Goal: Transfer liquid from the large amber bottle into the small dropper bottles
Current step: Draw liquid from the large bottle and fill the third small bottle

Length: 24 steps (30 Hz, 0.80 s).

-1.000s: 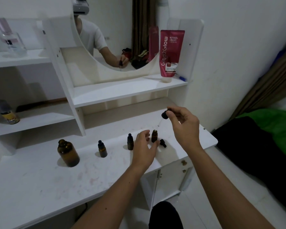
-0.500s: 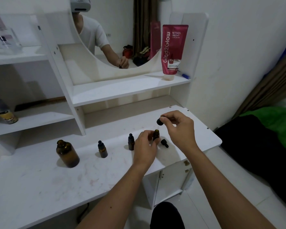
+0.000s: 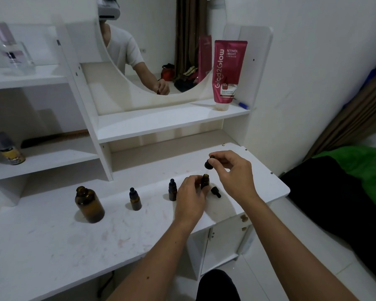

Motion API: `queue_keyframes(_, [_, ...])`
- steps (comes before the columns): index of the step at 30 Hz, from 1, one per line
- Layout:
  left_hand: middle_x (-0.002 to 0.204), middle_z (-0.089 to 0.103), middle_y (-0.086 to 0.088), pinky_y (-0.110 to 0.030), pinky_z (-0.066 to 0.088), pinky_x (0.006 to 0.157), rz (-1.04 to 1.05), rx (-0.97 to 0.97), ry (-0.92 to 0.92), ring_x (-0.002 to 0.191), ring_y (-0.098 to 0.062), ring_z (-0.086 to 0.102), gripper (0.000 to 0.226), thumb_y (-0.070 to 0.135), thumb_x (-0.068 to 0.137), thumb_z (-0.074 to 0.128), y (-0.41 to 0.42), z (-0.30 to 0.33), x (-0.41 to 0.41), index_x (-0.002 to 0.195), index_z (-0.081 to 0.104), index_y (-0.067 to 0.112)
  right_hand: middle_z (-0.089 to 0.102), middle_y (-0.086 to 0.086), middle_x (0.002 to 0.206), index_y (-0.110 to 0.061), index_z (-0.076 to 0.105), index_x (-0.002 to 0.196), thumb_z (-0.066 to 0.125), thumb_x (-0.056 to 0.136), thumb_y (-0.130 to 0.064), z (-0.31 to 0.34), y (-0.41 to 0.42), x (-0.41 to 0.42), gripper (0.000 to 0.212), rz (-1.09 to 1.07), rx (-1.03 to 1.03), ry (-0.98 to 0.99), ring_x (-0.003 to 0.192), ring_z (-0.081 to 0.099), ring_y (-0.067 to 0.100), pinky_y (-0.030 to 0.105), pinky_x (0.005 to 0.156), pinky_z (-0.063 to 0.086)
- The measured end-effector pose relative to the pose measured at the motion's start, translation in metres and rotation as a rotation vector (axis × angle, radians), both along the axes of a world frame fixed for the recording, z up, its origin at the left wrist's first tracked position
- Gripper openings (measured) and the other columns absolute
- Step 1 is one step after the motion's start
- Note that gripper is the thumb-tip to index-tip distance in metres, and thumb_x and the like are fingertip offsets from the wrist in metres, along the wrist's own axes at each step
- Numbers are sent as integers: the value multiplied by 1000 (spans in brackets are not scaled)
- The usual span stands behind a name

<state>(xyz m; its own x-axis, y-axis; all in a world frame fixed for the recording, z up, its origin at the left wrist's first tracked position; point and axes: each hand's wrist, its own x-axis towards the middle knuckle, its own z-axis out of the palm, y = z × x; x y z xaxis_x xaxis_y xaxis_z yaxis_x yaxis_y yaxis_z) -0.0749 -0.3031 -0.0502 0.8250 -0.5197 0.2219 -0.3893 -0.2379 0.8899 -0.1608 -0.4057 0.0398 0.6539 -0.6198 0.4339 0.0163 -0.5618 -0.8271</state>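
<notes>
Fingers of the right hand pinch the black bulb of a dropper, held just above and slightly right of an open small bottle; glass stem too thin and blurred to trace, but it appears to point down-left toward the bottle mouth. Left hand curls round that small bottle from the near-left side, steadying it upright on the table. Bottle's long axis vertical, mouth facing up, directly below the dropper: the coming move looks like a short straight descent, right hand nearer and doing the work. A loose black cap lies on its side just right of the held bottle. Two more small dropper bottles stand capped to the left, one just beside the left hand, the other further along. Large amber bottle stands uncapped well apart at far left, out of reach of either hand as placed. Liquid levels not readable. On the shelf behind, a pink tube stands next to a round mirror.
</notes>
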Motion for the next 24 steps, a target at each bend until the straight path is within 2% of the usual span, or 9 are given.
queue_keyframes(4, [116,65,10,-33,51,101,-4,48,-38,107,-5,61,30,32,99,67,6,2,-4,127,64,21,80,-5,89,-14,78,106,72,98,-9,11,2,-3,11,1,-3,-14,88,77,3,9,84,53])
queue_keyframes(8, [133,61,5,-29,48,106,-10,67,-24,119,-8,59,47,34,99,67,18,6,-11,141,56,16,80,-6,93,-14,78,110,73,98,-11,20,6,-7,13,-18,-43,-29,90,76,3,10,86,53])
queue_keyframes(12, [139,58,10,-27,49,107,-51,60,-4,124,-5,58,51,33,97,70,39,1,-17,143,54,20,79,-8,95,-15,78,112,74,98,-15,29,12,-10,14,-50,-72,-55,91,75,-1,8,87,52])
queue_keyframes(16, [135,62,14,-9,47,94,-123,24,60,118,2,60,48,34,95,72,70,3,-20,140,56,28,77,-13,99,-18,78,112,76,97,-16,39,24,-9,15,-64,-121,-102,93,73,-2,11,87,54])
queue_keyframes(20, [130,65,16,-1,46,83,-150,-17,129,110,8,63,47,34,94,73,107,10,-17,139,60,29,78,-7,102,-16,78,113,76,97,-18,46,46,-2,17,-17,-125,-130,96,74,6,17,90,57])
queue_keyframes(22, [123,67,19,-3,48,85,-138,-39,159,106,12,64,44,34,93,74,127,12,-11,136,63,27,78,-5,104,-15,78,114,76,97,-18,51,61,5,18,21,-112,-146,96,74,6,16,90,56])
queue_keyframes(24, [117,70,20,-13,54,94,-116,-58,173,105,10,65,39,34,93,75,149,13,-4,131,67,25,78,-5,104,-15,78,114,75,97,-17,56,78,13,17,72,-89,-166,96,74,3,11,88,54])
